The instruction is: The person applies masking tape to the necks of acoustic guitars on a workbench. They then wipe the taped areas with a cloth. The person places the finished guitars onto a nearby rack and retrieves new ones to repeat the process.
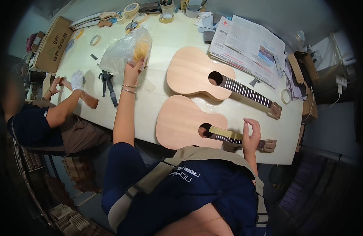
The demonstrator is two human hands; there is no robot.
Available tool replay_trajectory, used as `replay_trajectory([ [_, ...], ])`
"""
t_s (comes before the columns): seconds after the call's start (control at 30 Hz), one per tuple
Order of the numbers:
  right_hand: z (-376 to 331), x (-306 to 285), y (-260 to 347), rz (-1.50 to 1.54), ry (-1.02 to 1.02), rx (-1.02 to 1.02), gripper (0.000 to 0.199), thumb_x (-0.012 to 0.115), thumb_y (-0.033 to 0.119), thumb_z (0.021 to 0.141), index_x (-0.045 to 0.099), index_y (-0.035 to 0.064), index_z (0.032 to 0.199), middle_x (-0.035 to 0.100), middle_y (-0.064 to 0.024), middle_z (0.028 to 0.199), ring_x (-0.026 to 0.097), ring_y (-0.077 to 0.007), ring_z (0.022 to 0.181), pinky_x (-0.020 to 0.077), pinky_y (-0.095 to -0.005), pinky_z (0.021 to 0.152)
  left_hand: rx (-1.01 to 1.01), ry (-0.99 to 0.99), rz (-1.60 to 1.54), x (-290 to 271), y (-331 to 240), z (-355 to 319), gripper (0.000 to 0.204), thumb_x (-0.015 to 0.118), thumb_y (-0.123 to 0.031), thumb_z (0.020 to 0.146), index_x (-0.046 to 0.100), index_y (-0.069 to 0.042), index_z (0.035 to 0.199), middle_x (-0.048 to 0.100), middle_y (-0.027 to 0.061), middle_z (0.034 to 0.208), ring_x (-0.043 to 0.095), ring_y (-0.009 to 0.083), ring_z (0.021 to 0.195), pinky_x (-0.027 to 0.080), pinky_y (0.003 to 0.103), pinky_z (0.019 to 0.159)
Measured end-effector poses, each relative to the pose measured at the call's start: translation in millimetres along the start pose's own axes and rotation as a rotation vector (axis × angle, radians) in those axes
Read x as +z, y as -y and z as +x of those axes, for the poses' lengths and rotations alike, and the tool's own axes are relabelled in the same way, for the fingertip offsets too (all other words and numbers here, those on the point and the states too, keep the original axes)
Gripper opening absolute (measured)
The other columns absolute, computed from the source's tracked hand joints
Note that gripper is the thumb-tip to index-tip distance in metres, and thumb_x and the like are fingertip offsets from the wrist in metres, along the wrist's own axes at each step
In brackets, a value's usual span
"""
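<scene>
the left hand [131,70] fingers pinch the soft, crinkly plastic bag [124,51]; the right hand [251,133] fingers hover part-open above the near guitar [181,122] neck, likely light and fragile.

So on the bench: two unfinished pale-wood acoustic guitars, the far one [193,72] and the near one [183,122]. One crinkly clear plastic bag [124,51]. About five rolls of beige masking tape up top, e.g. [166,17]. One brown cardboard box [52,44], one stack of spread newspapers [248,49], one dark pair of pliers [107,82].
</scene>
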State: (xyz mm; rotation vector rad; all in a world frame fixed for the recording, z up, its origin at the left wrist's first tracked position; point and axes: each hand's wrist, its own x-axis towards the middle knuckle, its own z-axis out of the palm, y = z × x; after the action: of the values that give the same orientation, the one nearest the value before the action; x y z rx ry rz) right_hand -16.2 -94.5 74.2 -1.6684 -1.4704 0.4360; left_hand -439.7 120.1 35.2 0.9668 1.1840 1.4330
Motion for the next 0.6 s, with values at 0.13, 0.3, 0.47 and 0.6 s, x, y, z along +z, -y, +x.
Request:
replay_trajectory([
  [0.13, 54.2, 27.3, 67.8, 0.194, 0.341, -0.305, 0.024, 0.065, 0.006, 0.079, 0.061, 0.0003, 0.102, 0.061, -0.0119, 0.101, 0.057, -0.0197, 0.094, 0.0457, -0.0303, 0.082, -0.193, 0.276, -0.574, 73.3, -26.8, -69.2, 0.054, 0.063, -0.026, 0.085, 0.040, -0.003, 0.128, 0.051, 0.0126, 0.122, 0.056, 0.0291, 0.106, 0.045, 0.048, 0.097],
  [0.3, 81.7, 42.9, 103.6, 0.504, 0.156, -0.089, 0.053, 0.076, 0.022, 0.070, 0.054, 0.0091, 0.117, 0.049, -0.0083, 0.110, 0.055, -0.0196, 0.093, 0.0473, -0.0319, 0.078, -0.419, 0.611, -0.850, 163.7, -31.1, -146.6, 0.076, 0.065, -0.041, 0.079, 0.030, -0.006, 0.136, 0.037, 0.0168, 0.136, 0.041, 0.0336, 0.123, 0.032, 0.054, 0.105],
  [0.47, 56.4, 5.6, 46.3, 0.223, -0.017, -0.136, 0.046, 0.078, 0.030, 0.067, 0.064, 0.0121, 0.107, 0.051, -0.0093, 0.108, 0.052, -0.0247, 0.099, 0.0443, -0.0337, 0.083, -0.652, 0.698, -0.859, 214.6, -6.8, -192.7, 0.068, 0.061, -0.035, 0.085, 0.027, -0.006, 0.137, 0.041, 0.0144, 0.133, 0.044, 0.0306, 0.121, 0.035, 0.053, 0.104],
  [0.6, 5.2, -23.2, 5.4, 0.183, -0.085, -0.036, 0.040, 0.078, 0.025, 0.067, 0.064, 0.0110, 0.103, 0.054, -0.0080, 0.103, 0.052, -0.0215, 0.095, 0.0444, -0.0330, 0.081, -0.848, 0.829, -0.791, 233.6, 21.3, -226.1, 0.059, 0.056, -0.030, 0.089, 0.028, -0.005, 0.136, 0.042, 0.0140, 0.133, 0.045, 0.0299, 0.120, 0.039, 0.051, 0.101],
])
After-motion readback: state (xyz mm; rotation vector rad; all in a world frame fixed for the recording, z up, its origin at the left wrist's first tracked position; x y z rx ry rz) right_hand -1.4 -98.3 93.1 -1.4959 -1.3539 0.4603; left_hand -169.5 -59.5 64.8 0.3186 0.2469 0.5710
